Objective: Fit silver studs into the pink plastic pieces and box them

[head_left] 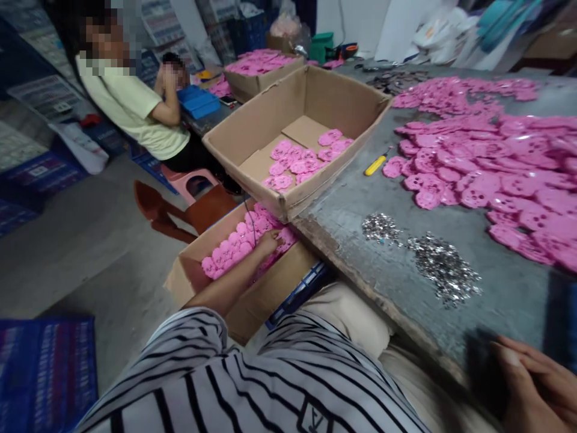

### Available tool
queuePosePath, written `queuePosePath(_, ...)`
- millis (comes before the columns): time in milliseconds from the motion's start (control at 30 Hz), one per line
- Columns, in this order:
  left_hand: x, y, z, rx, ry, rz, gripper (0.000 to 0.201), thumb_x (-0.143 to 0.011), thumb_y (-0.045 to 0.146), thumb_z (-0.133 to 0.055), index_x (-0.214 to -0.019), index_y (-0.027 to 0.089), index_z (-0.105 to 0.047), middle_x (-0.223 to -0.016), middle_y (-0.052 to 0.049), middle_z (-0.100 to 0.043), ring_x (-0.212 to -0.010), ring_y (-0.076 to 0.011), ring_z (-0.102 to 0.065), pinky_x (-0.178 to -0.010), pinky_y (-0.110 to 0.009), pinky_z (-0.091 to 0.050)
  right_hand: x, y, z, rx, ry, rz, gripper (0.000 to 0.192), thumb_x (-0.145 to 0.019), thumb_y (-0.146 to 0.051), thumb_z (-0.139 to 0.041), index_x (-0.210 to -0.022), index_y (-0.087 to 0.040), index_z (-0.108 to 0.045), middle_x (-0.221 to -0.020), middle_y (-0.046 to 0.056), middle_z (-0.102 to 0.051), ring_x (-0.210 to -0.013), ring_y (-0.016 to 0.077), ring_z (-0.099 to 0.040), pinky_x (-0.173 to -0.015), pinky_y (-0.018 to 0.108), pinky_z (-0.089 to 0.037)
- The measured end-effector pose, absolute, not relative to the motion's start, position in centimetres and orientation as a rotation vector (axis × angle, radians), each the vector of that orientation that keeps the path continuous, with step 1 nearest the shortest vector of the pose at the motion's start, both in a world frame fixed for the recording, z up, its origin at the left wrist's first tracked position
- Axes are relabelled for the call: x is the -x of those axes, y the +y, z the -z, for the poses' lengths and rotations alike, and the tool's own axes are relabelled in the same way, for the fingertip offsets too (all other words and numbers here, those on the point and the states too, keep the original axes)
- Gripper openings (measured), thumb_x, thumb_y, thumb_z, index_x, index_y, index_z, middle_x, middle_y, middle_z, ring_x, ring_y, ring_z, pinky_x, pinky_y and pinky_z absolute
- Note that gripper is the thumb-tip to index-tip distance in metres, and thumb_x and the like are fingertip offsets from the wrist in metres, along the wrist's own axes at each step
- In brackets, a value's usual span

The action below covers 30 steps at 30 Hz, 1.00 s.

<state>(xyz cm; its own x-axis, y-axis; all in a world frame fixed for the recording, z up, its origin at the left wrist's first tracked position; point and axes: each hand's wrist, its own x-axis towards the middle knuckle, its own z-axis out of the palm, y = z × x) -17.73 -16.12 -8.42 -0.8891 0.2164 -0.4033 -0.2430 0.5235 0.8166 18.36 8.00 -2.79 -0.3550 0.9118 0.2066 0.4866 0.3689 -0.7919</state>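
Note:
My left hand (269, 242) reaches down into a lower cardboard box (261, 310) beside the table. Its fingers are closed at the edge of a flat pink plastic piece (287, 239). Rows of similar rounded pink pieces (229, 249) fill that box. At the lower right, my right hand (536, 385) is by the table's front edge, thumb and fingers drawn together; whatever lies between them is hidden. Nearest to it on the tabletop is a heap of small shiny metal bits (444, 267), with a smaller heap (381, 228) beyond.
An open cardboard box (252, 144) with some pink pieces stands on the table corner. Large pink piles (505, 162) cover the right side, near a yellow-handled screwdriver (375, 165). A person (135, 108) sits at the left, behind a brown chair (207, 210).

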Motion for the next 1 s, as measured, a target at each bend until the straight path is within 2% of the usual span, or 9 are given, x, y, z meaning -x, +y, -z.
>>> queuePosePath(100,17.5,-15.9,7.9,-0.126,2.405,-1.193,0.03,-0.072,0.025,-0.071,-0.099,0.012,-0.068,-0.101,-0.01,-0.07,-0.103,-0.0262,-0.063,-0.09,-0.04,-0.05,-17.7,7.8,1.3,1.262,-1.93,-0.921,0.037,-0.065,-0.065,-0.064,-0.063,-0.028,-0.064,-0.089,0.01,-0.07,-0.089,0.0329,-0.065,-0.089,0.055,-0.048)
queuePosePath(167,17.7,-16.0,7.8,-0.249,2.457,-1.083,0.032,-0.067,0.023,-0.067,-0.097,0.012,-0.07,-0.098,-0.011,-0.072,-0.107,-0.03,-0.062,-0.094,-0.041,-0.046,-17.4,8.1,0.6,1.217,-1.938,-0.955,0.039,-0.067,-0.064,-0.062,-0.061,-0.026,-0.064,-0.086,0.009,-0.071,-0.086,0.0296,-0.066,-0.085,0.051,-0.05)
queuePosePath(367,18.9,-16.0,8.9,-0.514,2.524,-0.82,0.035,-0.069,0.031,-0.055,-0.095,0.014,-0.07,-0.086,-0.008,-0.072,-0.094,-0.0273,-0.066,-0.084,-0.036,-0.05,-15.7,13.0,-1.8,1.001,-2.008,-0.865,0.024,-0.08,-0.042,-0.058,-0.068,-0.023,-0.063,-0.09,0.006,-0.07,-0.085,0.0215,-0.064,-0.08,0.038,-0.05)
queuePosePath(500,19.2,-15.8,9.9,-0.569,2.624,-0.655,0.037,-0.07,0.037,-0.052,-0.091,0.013,-0.071,-0.075,-0.011,-0.069,-0.081,-0.0301,-0.065,-0.078,-0.04,-0.05,-12.0,18.1,-4.1,1.098,-2.347,-0.568,0.013,-0.083,-0.027,-0.056,-0.08,-0.019,-0.066,-0.091,0.009,-0.069,-0.086,0.022,-0.062,-0.079,0.035,-0.049)
queuePosePath(600,19.4,-15.5,10.6,-0.603,2.681,-0.582,0.037,-0.073,0.04,-0.047,-0.086,0.015,-0.071,-0.078,-0.013,-0.069,-0.085,-0.0315,-0.065,-0.079,-0.041,-0.05,-8.2,21.2,-5.2,1.232,-2.731,-0.117,0.027,-0.086,-0.02,-0.052,-0.108,-0.015,-0.066,-0.11,0.014,-0.067,-0.102,0.0246,-0.059,-0.084,0.033,-0.046)
queuePosePath(633,19.5,-15.4,10.8,-0.614,2.692,-0.569,0.037,-0.073,0.04,-0.046,-0.085,0.015,-0.07,-0.08,-0.014,-0.07,-0.088,-0.0317,-0.065,-0.081,-0.041,-0.05,-7.1,21.8,-5.2,1.271,-2.842,0.021,0.03,-0.087,-0.018,-0.049,-0.112,-0.013,-0.065,-0.111,0.016,-0.066,-0.104,0.0252,-0.058,-0.082,0.032,-0.046)
queuePosePath(733,19.8,-15.1,10.9,-0.632,2.706,-0.552,0.04,-0.071,0.04,-0.045,-0.088,0.014,-0.069,-0.09,-0.016,-0.071,-0.095,-0.0319,-0.065,-0.086,-0.041,-0.049,-4.8,22.4,-4.4,1.284,-2.963,0.126,0.031,-0.086,-0.009,-0.044,-0.106,-0.006,-0.067,-0.106,0.021,-0.066,-0.102,0.0266,-0.058,-0.077,0.03,-0.046)
queuePosePath(867,19.5,-15.5,10.3,-0.656,2.712,-0.552,0.056,-0.068,0.048,-0.044,-0.1,0.009,-0.067,-0.102,-0.02,-0.069,-0.101,-0.0334,-0.063,-0.091,-0.043,-0.048,-4.1,21.1,-3.0,1.234,-3.016,0.146,0.039,-0.088,-0.003,-0.032,-0.105,0.0,-0.066,-0.108,0.027,-0.063,-0.103,0.0283,-0.059,-0.077,0.033,-0.045)
queuePosePath(1000,17.7,-17.4,9.3,-0.702,2.827,-0.644,0.056,-0.072,0.051,-0.041,-0.102,0.011,-0.064,-0.096,-0.016,-0.066,-0.095,-0.0308,-0.062,-0.09,-0.043,-0.049,-5.0,19.9,-3.0,1.202,-3.054,0.124,0.037,-0.087,-0.002,-0.033,-0.104,-0.001,-0.066,-0.104,0.027,-0.064,-0.101,0.0276,-0.061,-0.078,0.034,-0.045)
